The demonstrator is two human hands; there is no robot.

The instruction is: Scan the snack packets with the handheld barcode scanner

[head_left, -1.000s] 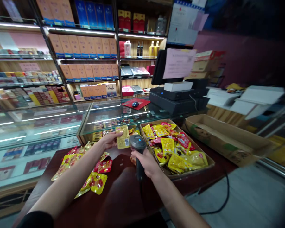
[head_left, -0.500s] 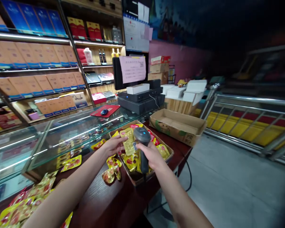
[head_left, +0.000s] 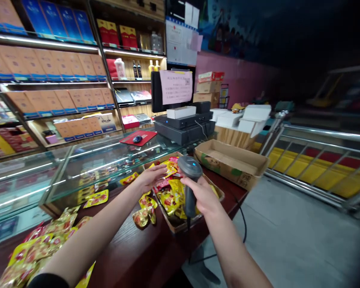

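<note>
My right hand (head_left: 205,194) is wrapped round the handle of a dark barcode scanner (head_left: 189,168), whose head shows a small blue light. Beneath the scanner is a shallow cardboard box (head_left: 175,228) filled with yellow and red foil snack packets (head_left: 170,198). Over the box's left side, my left hand (head_left: 151,177) has its fingers stretched out, with no packet visible in it. Its fingertips are close to a yellow packet; I cannot tell whether they touch. Several loose packets (head_left: 142,216) lie on the dark table just left of the box.
A pile of packets (head_left: 45,248) covers the table's near left. An open cardboard box (head_left: 228,162) stands beyond the filled one. Left is a glass display counter (head_left: 87,160) with a mouse (head_left: 137,139) on it. The scanner's cable (head_left: 244,220) hangs off the table's right edge.
The gold packet that my left hand held up beside the scanner is no longer in it, and the fingers have straightened. My right hand still grips the scanner. The whole view has shifted slightly.
</note>
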